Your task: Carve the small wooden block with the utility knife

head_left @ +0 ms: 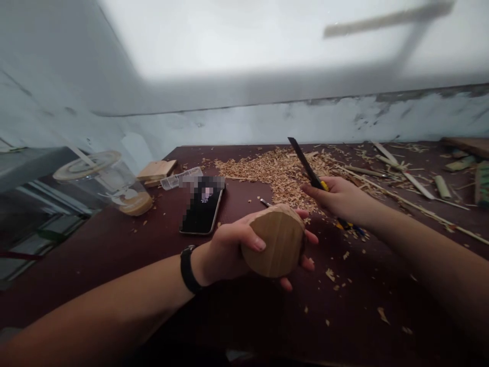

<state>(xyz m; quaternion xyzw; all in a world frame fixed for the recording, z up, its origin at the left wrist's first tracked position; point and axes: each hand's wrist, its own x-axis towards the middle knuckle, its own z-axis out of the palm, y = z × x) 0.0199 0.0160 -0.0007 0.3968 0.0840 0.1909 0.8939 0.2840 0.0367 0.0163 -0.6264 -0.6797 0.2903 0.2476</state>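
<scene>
L hand (233, 250) wrapped round a round wood block (275, 243); R hand (338, 196) gripping a utility knife (310, 168), blade up.
Block sits just right of the phone (202, 206), w/ the shavings pile (280, 171) beyond the phone's far right. Judgement: keep L fingers behind the edge, cut away from body, thin passes.

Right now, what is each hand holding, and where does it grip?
The left hand wraps the round wood block around its side. The right hand grips the knife by its handle, blade pointing up.
</scene>
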